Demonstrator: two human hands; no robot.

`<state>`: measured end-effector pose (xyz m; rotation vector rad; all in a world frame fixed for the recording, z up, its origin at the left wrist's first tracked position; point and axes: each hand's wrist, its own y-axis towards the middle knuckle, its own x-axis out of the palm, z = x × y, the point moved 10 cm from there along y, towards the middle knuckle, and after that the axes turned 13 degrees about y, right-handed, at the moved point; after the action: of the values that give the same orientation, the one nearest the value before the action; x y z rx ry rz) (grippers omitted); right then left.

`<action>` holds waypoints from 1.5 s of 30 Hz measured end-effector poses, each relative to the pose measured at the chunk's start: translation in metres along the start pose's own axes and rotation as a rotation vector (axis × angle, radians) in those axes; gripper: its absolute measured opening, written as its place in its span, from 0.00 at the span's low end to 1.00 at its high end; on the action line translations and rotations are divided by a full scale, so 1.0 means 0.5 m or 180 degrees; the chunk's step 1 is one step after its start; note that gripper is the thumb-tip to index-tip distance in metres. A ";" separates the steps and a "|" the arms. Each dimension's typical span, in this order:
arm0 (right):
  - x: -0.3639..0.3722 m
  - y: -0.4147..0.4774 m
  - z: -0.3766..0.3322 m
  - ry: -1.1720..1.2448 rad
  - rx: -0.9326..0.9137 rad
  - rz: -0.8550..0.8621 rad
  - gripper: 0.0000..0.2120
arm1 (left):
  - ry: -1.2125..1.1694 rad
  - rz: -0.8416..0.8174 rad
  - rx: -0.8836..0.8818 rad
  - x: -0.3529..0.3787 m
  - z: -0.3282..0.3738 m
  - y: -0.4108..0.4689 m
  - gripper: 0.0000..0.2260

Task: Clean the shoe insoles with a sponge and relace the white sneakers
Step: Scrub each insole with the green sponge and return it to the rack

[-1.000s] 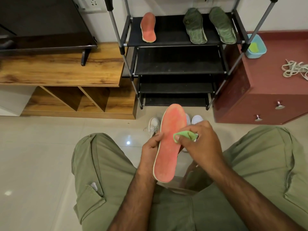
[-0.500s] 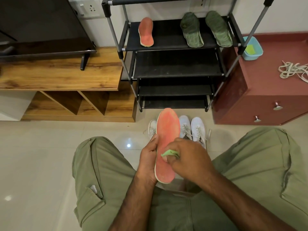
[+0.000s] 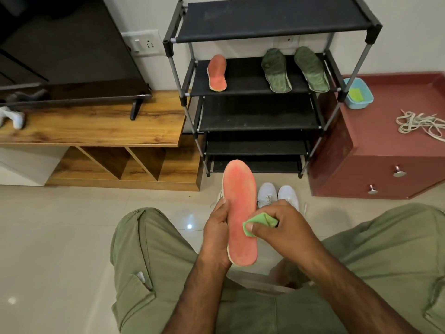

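On orange insole [image 3: 239,196] — green sponge [image 3: 260,219]

3 insoles [image 3: 276,69] on rack [image 3: 257,116] — sneakers [image 3: 277,195] before it (floor [image 3: 60,237]).

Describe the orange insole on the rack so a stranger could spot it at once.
Find the black shoe rack between the wooden TV unit and the red cabinet. On its second shelf from the top, look to the left end. The orange insole lies there alone, apart from the two green insoles on the right.
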<state>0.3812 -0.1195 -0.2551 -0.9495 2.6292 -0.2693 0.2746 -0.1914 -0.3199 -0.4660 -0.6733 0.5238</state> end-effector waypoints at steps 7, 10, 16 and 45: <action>0.009 -0.005 0.021 0.0807 0.0387 -0.0375 0.02 | 0.0203 0.0204 0.0228 0.031 0.029 -0.008 0.17; -0.016 0.010 0.002 0.0822 0.0208 -0.0327 0.02 | 0.0363 0.0251 0.0226 0.051 0.043 -0.007 0.15; -0.105 0.065 -0.026 0.0669 -0.0025 0.0098 0.02 | 0.1159 -0.0010 0.0587 0.107 0.088 0.005 0.14; -0.208 0.850 -0.200 0.0917 0.0171 0.1250 0.11 | 0.2078 0.0812 0.0645 0.184 0.545 0.610 0.17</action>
<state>0.1710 0.2771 -0.2581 -0.3825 2.9777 -0.3994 0.0574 0.1622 -0.2603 -0.4980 0.0675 0.6289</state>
